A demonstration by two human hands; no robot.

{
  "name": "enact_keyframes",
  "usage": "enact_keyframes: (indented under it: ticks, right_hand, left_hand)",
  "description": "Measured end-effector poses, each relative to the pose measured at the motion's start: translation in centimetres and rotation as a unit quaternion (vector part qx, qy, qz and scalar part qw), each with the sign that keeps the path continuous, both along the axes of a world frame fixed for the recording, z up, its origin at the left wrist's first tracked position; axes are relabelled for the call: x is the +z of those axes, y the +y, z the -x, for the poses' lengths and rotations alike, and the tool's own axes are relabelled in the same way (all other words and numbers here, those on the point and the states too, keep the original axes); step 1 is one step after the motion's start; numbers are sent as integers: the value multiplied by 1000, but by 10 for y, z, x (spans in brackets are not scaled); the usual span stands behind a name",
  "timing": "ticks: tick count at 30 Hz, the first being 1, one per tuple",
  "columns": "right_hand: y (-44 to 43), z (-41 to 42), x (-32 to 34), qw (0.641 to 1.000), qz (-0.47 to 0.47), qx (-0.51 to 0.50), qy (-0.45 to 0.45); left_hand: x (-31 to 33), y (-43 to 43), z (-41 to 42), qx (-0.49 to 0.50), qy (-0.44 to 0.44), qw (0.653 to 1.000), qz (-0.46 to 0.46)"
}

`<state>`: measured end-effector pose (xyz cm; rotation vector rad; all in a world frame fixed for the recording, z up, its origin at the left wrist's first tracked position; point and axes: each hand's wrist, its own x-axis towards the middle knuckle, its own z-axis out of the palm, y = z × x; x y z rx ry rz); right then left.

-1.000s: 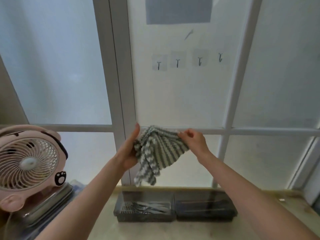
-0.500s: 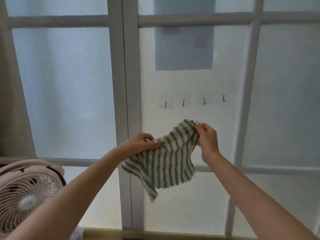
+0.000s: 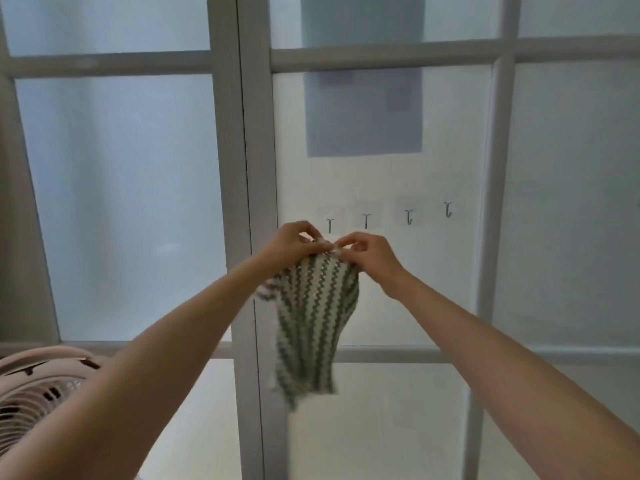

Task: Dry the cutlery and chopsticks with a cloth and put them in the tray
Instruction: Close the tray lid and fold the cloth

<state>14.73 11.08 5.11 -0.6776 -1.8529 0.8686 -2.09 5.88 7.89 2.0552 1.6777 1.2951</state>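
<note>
Pinching the cloth (image 3: 311, 320) by its top edge, the left hand (image 3: 294, 242) and right hand (image 3: 370, 254) hold it just below the hooks (image 3: 329, 225), fingers (image 3: 309, 233) clamped on it. Letting go before it catches a hook would likely drop it; cutlery and tray are unseen

Four wall hooks (image 3: 388, 218) on frosted window (image 3: 131, 202); pink fan (image 3: 41, 389) lower left

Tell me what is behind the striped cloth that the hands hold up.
Behind the striped cloth are frosted window glass and a grey horizontal frame bar. Four hooks sit above the cloth. The glass directly behind the cloth is covered.
</note>
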Motion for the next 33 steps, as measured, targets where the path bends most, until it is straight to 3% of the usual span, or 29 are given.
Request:
enact_keyframes:
  ticks: [3,5,8,10,12,14,16,18,20,23,28,30,33]
  right_hand:
    - [11,-7,9,998,23,-11,57]
    - [16,-3,12,997,-1,-19,69]
    - [25,17,19,980,-128,-147,37]
    - [32,28,26,942,-225,-250,-16]
    - [42,35,30,885,-327,-301,-140]
    - [52,39,26,826,-390,-320,-253]
    - [55,39,13,796,-405,-326,-309]
    - [52,38,-6,802,-380,-318,-335]
    - [43,33,-22,847,-309,-298,-313]
    - [29,19,-50,915,-230,-262,-203]
    - [-20,-56,-174,952,-121,-240,-149]
    - [-44,-96,-234,957,-41,-239,-161]
    - [-82,-166,-324,938,79,-284,-184]
  left_hand:
    - [5,1,25,-119,-94,980,127]
    - [8,6,33,-132,-61,985,94]
    - [12,29,29,-5,4,1000,-29]
    - [13,46,22,95,61,988,-101]
    - [10,60,17,168,146,965,-136]
    - [-2,65,14,196,204,949,-139]
    - [-20,64,12,195,198,953,-121]
    - [-41,60,8,165,126,975,-78]
    - [-56,52,1,140,44,988,-38]
    - [-74,29,-9,125,-58,990,-42]
    - [-184,-32,-48,110,-160,980,-36]
    - [-246,-55,-74,61,-167,982,62]
    - [-336,-84,-122,-49,-94,960,260]
